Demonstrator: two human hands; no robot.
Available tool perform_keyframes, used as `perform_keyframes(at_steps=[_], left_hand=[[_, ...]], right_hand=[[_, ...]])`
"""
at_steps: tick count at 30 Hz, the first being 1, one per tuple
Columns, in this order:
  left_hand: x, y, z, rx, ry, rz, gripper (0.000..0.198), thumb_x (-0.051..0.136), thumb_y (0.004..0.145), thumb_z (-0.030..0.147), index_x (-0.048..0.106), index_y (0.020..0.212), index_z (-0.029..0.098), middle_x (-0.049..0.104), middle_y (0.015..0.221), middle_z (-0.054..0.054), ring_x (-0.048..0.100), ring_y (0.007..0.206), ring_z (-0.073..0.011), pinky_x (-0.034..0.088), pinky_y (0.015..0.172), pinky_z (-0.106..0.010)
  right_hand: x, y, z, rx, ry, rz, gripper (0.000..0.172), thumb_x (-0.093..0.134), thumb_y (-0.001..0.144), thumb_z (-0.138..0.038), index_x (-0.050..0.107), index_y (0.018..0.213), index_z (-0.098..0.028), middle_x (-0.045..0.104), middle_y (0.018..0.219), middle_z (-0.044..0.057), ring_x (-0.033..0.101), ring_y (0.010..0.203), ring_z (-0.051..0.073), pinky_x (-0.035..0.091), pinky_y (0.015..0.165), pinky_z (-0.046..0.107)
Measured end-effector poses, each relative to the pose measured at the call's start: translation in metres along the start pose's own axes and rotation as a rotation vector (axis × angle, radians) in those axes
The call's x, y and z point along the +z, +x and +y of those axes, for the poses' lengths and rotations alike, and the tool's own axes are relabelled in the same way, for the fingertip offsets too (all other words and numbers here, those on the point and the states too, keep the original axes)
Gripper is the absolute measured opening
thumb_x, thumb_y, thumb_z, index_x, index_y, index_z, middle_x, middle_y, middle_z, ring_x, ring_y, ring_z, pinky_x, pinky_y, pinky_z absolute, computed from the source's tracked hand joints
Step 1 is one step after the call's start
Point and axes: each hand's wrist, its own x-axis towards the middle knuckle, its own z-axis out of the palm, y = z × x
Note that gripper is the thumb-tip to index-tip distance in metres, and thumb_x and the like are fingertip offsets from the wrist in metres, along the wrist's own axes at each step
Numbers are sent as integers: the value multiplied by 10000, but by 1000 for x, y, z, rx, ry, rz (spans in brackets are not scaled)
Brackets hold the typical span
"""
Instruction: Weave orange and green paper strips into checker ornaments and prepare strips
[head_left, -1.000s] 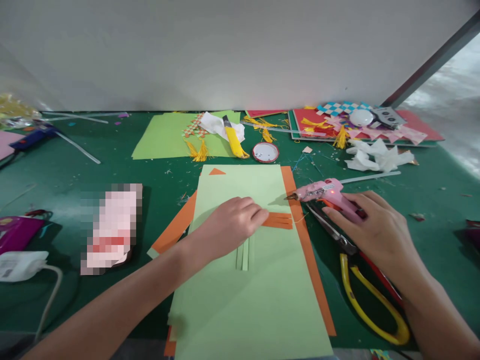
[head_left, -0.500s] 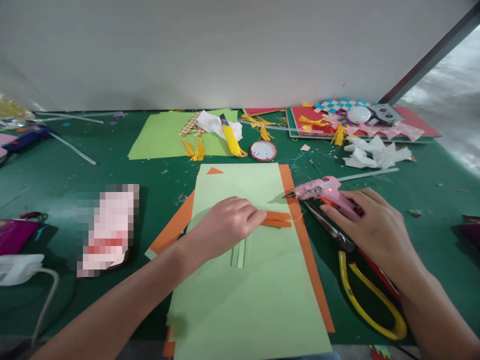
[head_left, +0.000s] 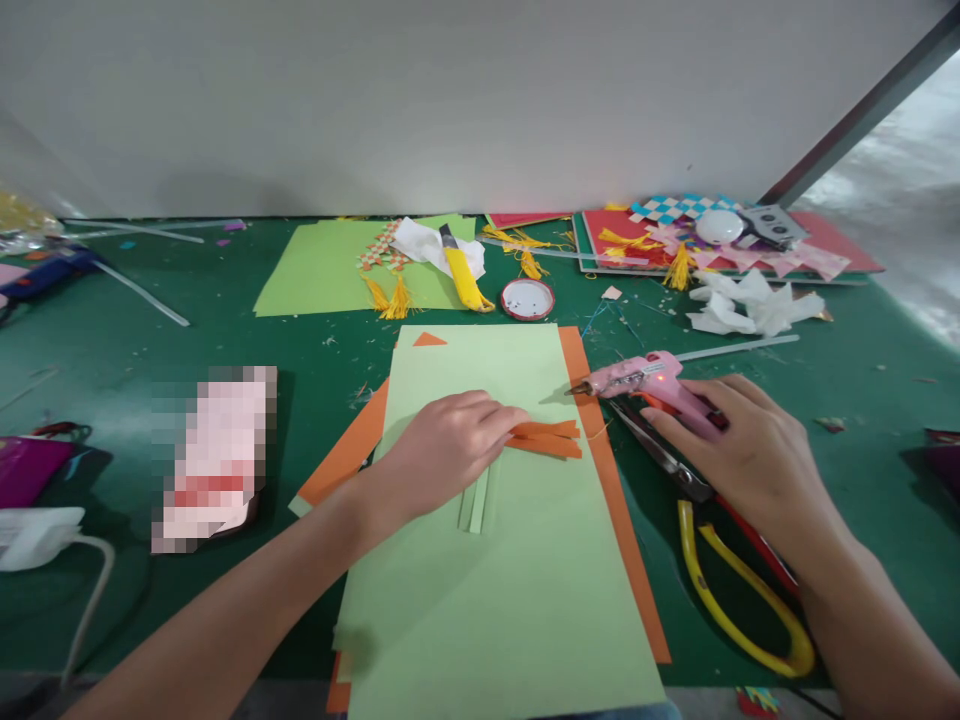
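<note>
My left hand (head_left: 450, 445) lies curled on a light green paper sheet (head_left: 510, 590), its fingertips pressing orange paper strips (head_left: 551, 438) that stick out to the right. Light green strips (head_left: 480, 497) poke out below that hand. An orange sheet (head_left: 345, 455) lies under the green one. My right hand (head_left: 750, 455) rests on the handle of a pink hot glue gun (head_left: 637, 378), fingers laid over it; the nozzle points left toward the orange strips. Yellow-handled scissors (head_left: 720, 580) lie under my right hand and wrist.
On the green table (head_left: 150, 350): a blurred pink object (head_left: 214, 455) at left, a white adapter with cable (head_left: 37, 525), a yellow utility knife (head_left: 461, 272), a round lid (head_left: 528, 299), crumpled white paper (head_left: 750, 305), coloured paper craft pieces (head_left: 712, 240) and a second green sheet (head_left: 330, 270) at the back.
My left hand has drawn slightly left and the orange strips have fanned and tilted a little. My right hand stays on the glue gun.
</note>
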Motion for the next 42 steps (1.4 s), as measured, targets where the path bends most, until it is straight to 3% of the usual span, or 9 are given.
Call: perform_keyframes(at_steps=[12, 17, 22, 31, 42], left_hand=[[-3, -1, -4, -184, -243, -14, 200, 537, 887, 138, 602, 1060, 214, 689, 982, 19, 625, 883, -131, 448, 781, -238], [-5, -3, -6, -221, -311, -11, 107, 514, 897, 162, 613, 930, 186, 669, 972, 7, 608, 805, -117, 450, 749, -236], [-5, -5, -9, -258, -419, -1, 161, 500, 895, 161, 627, 983, 208, 668, 1024, 5, 622, 844, -124, 479, 764, -232], [-2, -7, -15, -245, -483, 24, 132, 530, 875, 147, 631, 941, 201, 680, 1016, 17, 633, 853, -112, 506, 793, -219], [-3, -7, -17, -251, -511, 24, 128, 539, 870, 144, 633, 934, 203, 679, 1026, 9, 641, 842, -113, 516, 792, -224]], right_hand=[[0, 0, 1, -27, -32, 41, 389, 595, 784, -535, 640, 913, -170, 618, 885, 51, 588, 713, 187, 440, 644, 295], [-8, -2, -11, -118, -65, 72, 413, 586, 803, -530, 626, 983, -161, 610, 905, 62, 601, 767, 202, 453, 655, 301], [-15, -5, -32, -249, -48, 27, 399, 527, 858, -488, 585, 1068, -154, 586, 936, 90, 594, 827, 226, 468, 729, 345], [-7, -1, -54, -338, -38, -34, 308, 529, 875, -387, 566, 1054, -138, 554, 922, 100, 571, 856, 239, 492, 748, 372], [2, -4, -54, -374, -65, -45, 368, 487, 903, -409, 549, 1096, -102, 565, 974, 134, 535, 944, 258, 502, 799, 399]])
